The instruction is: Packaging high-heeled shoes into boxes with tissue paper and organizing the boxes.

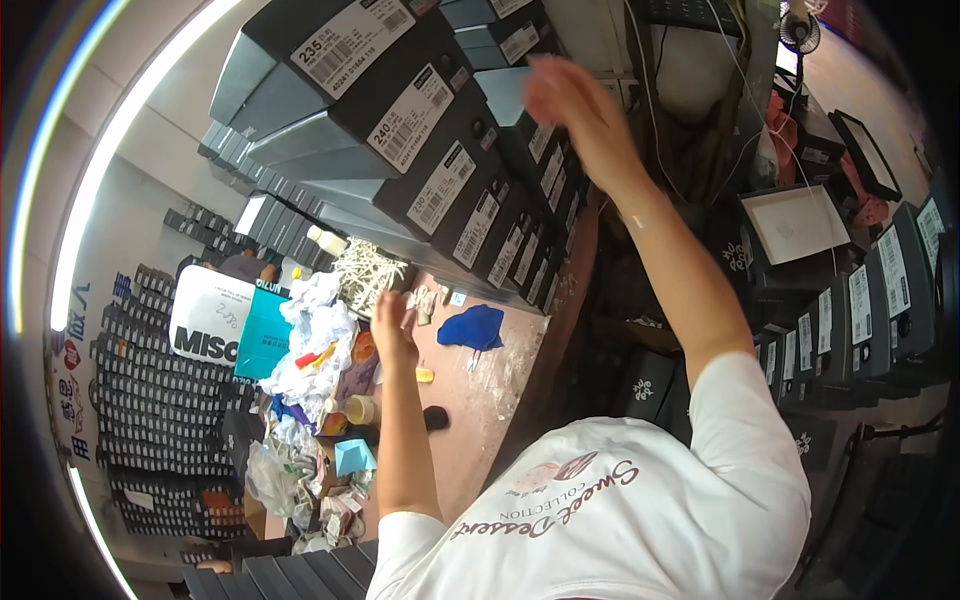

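My right hand [572, 97], smeared by motion, is raised beside the upper boxes of a tall stack; its fingers are too blurred to tell what they do. Next to it stands a stack of dark grey shoe boxes [345, 140] with white barcode labels on their ends. Another column of dark boxes [508, 105] rises just behind, partly covered by that hand. Lower down, my left hand [394, 325] hovers over the pinkish worktable [470, 400], its fingers apart and nothing seen in them. Close by are a pile of pale paper strips [368, 275] and a blue cloth [471, 327].
Crumpled white paper [318, 325], a teal-and-white box [262, 330] and bottles [361, 409] crowd the table's left side. More shoe boxes [862, 300] are stacked at right, near an open box [795, 225]. Cables [655, 130] hang behind my right arm. Box stacks [165, 400] line the far left.
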Motion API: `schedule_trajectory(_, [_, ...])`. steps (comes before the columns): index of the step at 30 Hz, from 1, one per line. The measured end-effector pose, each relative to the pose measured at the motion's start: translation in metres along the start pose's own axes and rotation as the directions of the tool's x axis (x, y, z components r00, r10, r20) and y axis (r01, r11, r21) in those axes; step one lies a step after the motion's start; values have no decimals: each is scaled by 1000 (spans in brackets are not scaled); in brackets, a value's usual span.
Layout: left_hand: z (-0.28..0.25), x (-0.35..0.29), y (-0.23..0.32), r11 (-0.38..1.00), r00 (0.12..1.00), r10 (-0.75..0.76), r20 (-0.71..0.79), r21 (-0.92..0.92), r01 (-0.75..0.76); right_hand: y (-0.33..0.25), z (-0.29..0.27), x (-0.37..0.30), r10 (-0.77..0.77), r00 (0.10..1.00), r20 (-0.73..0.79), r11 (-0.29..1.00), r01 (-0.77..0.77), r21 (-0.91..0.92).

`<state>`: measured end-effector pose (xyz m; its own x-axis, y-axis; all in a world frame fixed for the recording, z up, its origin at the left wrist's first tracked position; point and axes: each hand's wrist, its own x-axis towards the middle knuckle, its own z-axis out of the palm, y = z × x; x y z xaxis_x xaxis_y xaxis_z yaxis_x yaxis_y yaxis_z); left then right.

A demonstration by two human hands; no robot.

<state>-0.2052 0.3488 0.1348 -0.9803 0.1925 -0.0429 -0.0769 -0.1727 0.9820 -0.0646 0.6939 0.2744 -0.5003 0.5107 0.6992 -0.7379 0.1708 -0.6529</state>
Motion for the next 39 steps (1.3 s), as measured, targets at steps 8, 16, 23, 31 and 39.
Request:
schedule_trajectory(8, [-11, -22, -177, 239, 805, -122, 580, 805, -543, 58, -40, -333, 900, 428, 81, 435, -894, -108])
schedule_trajectory(16, [-29, 21, -236, -79, 664, -472, 580, 722, -687, 21, -27, -390, 951, 309, -10, 286, -891, -354])
schedule_trajectory(23, [-144, 67, -250, -209, 738, -409, 536, 732, -648, 22, -20, -372, 879, 459, -130, 369, -826, -426])
schedule_trajectory(31, [-173, 76, -181, 56, 795, -480, 372, 917, -395, 33, -2, -411, 927, 374, -32, 336, -863, -378])
schedule_trajectory(39, [13, -14, -92, 941, 926, -319, 200, 180, 286, 67, -31, -384, 898, 437, 56, 425, -826, -369])
